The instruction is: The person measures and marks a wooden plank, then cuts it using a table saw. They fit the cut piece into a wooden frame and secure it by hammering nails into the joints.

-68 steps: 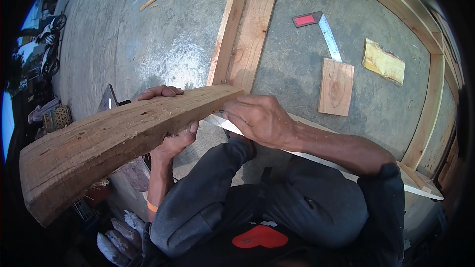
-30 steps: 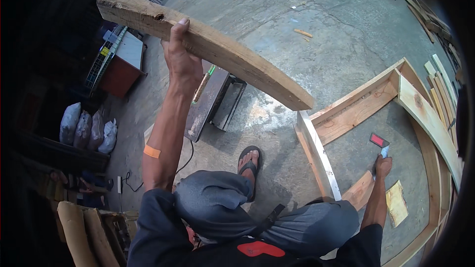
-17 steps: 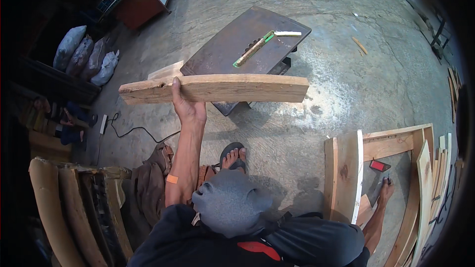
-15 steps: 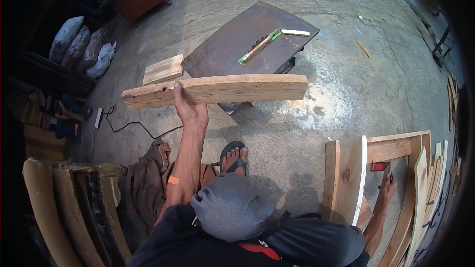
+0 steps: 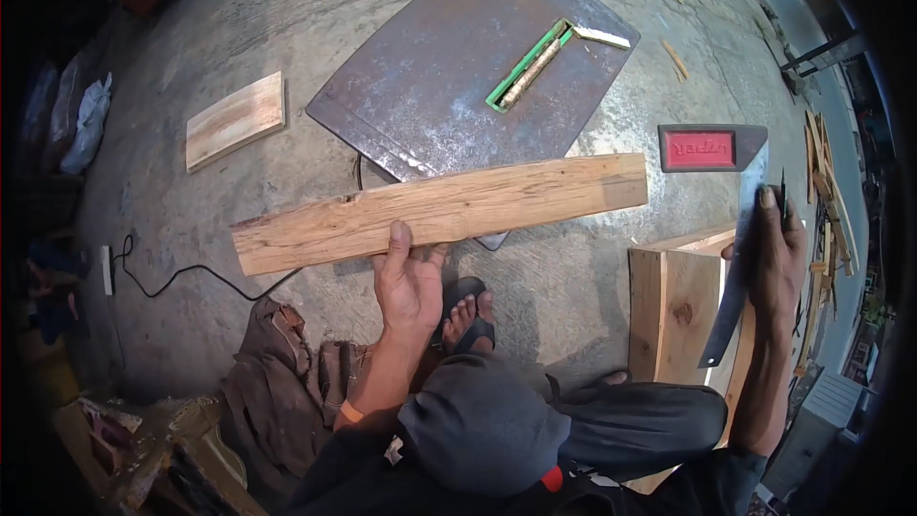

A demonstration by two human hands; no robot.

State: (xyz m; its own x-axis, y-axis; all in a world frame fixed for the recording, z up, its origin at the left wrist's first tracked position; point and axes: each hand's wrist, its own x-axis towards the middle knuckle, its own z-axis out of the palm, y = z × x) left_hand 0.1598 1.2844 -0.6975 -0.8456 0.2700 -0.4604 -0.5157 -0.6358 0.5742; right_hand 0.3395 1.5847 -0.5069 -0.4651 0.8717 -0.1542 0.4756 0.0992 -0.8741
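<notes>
This is a woodworking space on a rough grey concrete floor (image 5: 277, 33). Near a dark, rectangular metal table (image 5: 420, 67) are a flat tan wooden board (image 5: 239, 121), left, and thin tan timber strips (image 5: 831, 196), right.

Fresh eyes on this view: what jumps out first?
The long brown wooden plank across the centre, held in the left hand. Then the black-and-red-handled metal square at right, in the right hand. Beyond the plank, the dark, metal-looking tabletop with a green-edged slot.
</notes>
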